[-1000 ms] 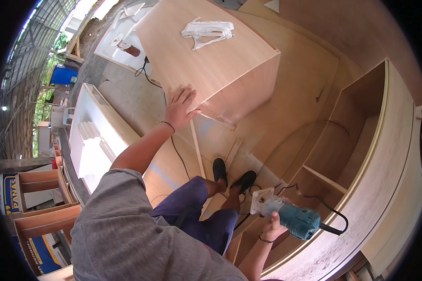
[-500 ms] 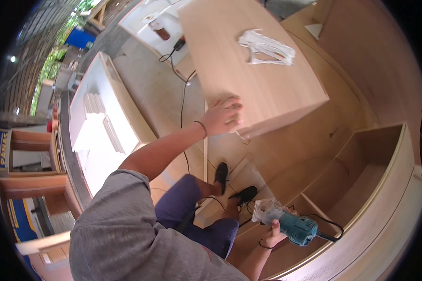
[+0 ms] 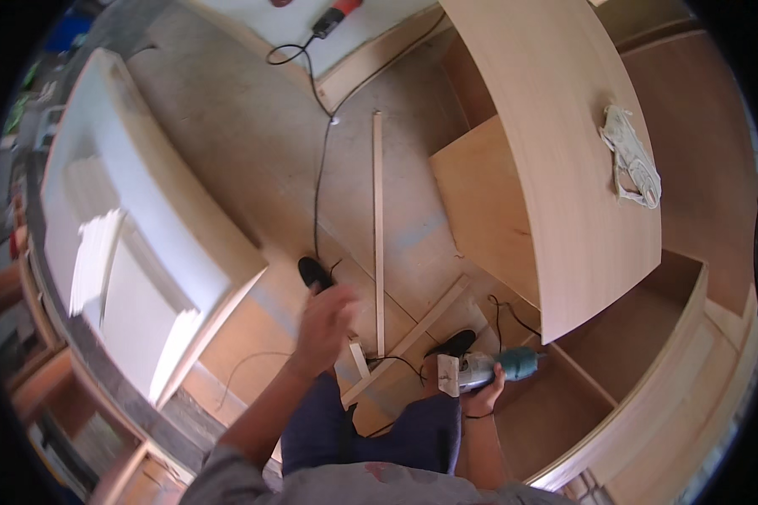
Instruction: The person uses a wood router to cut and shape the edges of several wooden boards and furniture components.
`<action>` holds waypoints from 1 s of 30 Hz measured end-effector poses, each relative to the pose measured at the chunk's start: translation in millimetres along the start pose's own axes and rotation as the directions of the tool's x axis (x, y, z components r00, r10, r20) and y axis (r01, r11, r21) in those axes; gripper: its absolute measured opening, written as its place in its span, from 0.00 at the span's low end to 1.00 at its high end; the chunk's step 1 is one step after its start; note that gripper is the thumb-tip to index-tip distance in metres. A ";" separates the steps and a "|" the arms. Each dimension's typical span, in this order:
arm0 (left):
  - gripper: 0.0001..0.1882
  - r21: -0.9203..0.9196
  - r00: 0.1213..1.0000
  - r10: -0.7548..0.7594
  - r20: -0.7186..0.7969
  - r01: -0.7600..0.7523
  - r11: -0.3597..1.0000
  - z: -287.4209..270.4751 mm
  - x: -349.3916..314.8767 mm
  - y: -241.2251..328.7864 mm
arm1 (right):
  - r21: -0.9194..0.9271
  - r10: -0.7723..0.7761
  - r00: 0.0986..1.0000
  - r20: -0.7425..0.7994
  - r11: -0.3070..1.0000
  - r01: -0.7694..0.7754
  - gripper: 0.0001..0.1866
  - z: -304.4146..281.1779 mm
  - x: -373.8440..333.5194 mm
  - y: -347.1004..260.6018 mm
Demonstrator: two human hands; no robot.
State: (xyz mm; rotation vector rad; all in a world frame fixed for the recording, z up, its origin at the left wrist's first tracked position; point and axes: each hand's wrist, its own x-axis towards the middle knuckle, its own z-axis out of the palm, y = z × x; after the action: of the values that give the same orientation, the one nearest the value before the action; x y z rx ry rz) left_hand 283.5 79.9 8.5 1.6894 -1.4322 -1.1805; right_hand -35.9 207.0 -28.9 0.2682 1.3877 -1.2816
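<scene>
My right hand (image 3: 487, 396) is curled round the teal-and-grey power tool (image 3: 482, 367) — right black shoe (image 3: 456, 342) could snag the nearby black cord (image 3: 499, 325) — left hand (image 3: 326, 325) blurred, finger spread unclear.

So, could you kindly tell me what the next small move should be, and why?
I would probably bring the left hand across to steady the trimmer: the right hand holds it alone, out in the air over the legs, while the left hand, though blurred, looks empty.

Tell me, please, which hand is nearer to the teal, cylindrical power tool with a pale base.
Right: the right hand holds the teal power tool; the left hand is apart, to its left.
</scene>
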 end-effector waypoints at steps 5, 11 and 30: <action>0.14 0.024 0.810 -0.574 -0.124 0.580 0.814 -124.9 -89.6 -134.4 | -0.012 0.198 0.976 -0.091 0.980 -0.200 0.30 92.0 34.7 57.9; 0.22 0.054 0.694 -0.708 0.131 0.708 0.704 -107.1 -148.4 -162.4 | 0.045 0.299 0.951 -0.075 0.954 -0.296 0.31 149.1 74.0 92.4; 0.42 0.084 0.429 -0.889 0.163 0.891 0.445 -101.5 -57.8 -152.0 | 0.105 0.486 0.873 -0.039 0.871 -0.480 0.31 219.2 167.5 131.9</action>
State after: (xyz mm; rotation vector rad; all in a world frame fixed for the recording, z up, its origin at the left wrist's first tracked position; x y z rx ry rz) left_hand 438.4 160.4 -70.7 2.4878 -0.4660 -1.9203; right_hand 137.6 1.2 -174.1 0.6833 1.2120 -0.9207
